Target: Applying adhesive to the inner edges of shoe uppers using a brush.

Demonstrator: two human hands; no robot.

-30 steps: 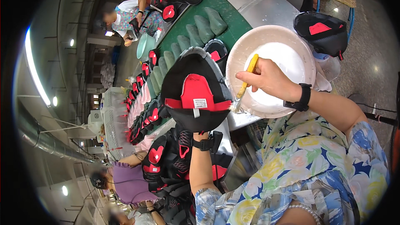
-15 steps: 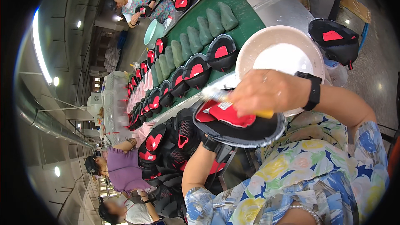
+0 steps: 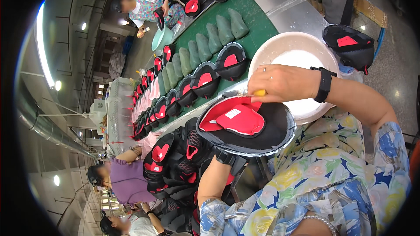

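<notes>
A black shoe upper (image 3: 274, 126) with a red lining and a white label is held up in front of me, its pale-edged opening facing up. My left hand carries it from below; the upper hides the fingers, so only the banded wrist and forearm show. At the upper's far rim is my right hand (image 3: 280, 83), closed round a brush. Only the brush's yellow handle (image 3: 260, 92) shows clearly; its bristles are hidden or hard to make out. Just beyond that hand stands a pale basin (image 3: 272, 46) of white liquid.
A green conveyor belt (image 3: 258, 15) carries rows of grey-green shoe lasts (image 3: 202, 47) and black-red uppers (image 3: 205, 80). Piled uppers (image 3: 168, 161) lie at my left. Another upper (image 3: 348, 46) sits right of the basin. Co-workers are across the belt and to my left.
My right hand has moved with the brush from over the red lining to the upper's far rim. Across the belt, a co-worker has lowered an upper toward a green basin.
</notes>
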